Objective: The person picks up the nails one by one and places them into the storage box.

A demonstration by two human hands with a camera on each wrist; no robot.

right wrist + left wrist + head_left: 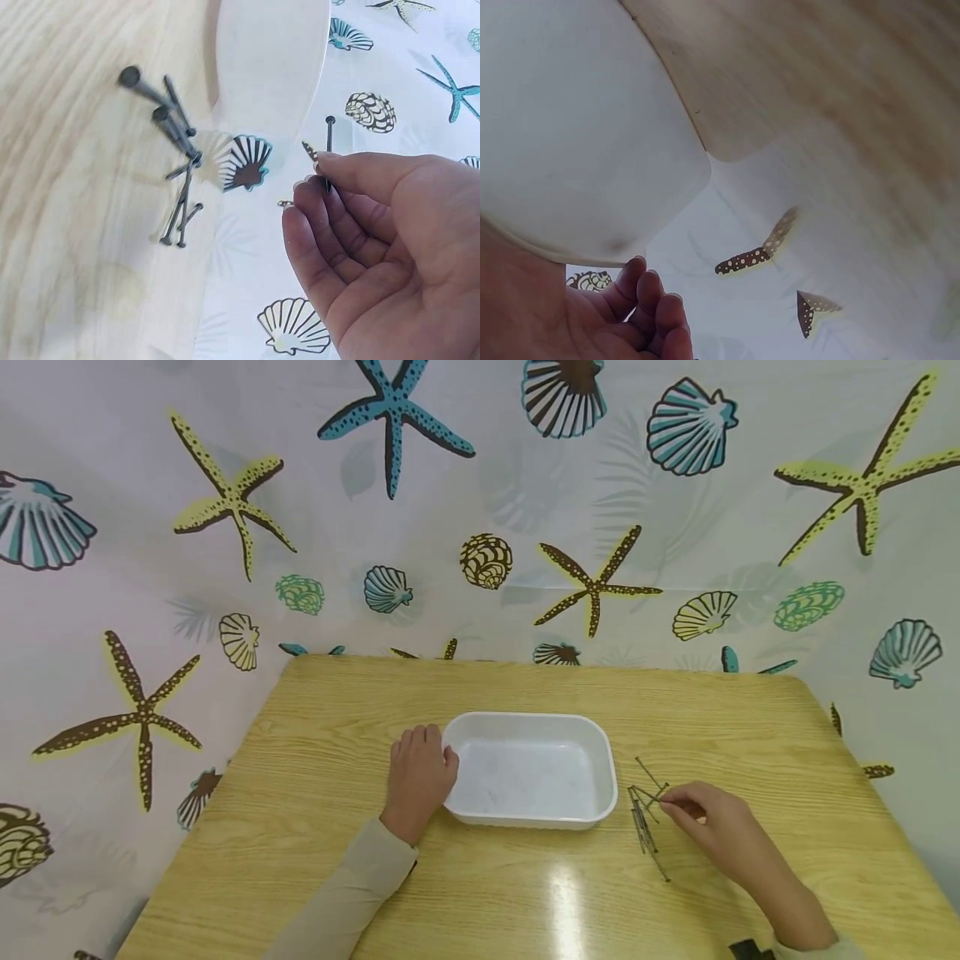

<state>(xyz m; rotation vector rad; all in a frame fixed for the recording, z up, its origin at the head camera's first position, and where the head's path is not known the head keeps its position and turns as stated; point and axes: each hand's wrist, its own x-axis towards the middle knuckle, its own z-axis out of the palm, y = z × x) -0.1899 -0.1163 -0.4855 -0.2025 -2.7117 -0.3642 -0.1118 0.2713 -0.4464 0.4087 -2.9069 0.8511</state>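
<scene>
A white plastic tray (531, 820) stands on the table with nothing inside it. My left hand (422, 775) holds it by the left end, the thumb at the rim; in the left wrist view its curled fingers (660, 307) lie against the tray's edge. To the right of the tray, several dark metal nails (643, 827) lie in a loose, crossing heap. Between thumb and forefinger, my right hand (716, 822) pinches one nail (330, 142), which shows clearly in the right wrist view. That hand is just right of the heap.
The wood-grain table (337, 710) reaches back to a pale cloth (450, 627) printed with starfish and shells, which also hangs at both sides. Bare wood surrounds the tray, and light glares on the table's front part.
</scene>
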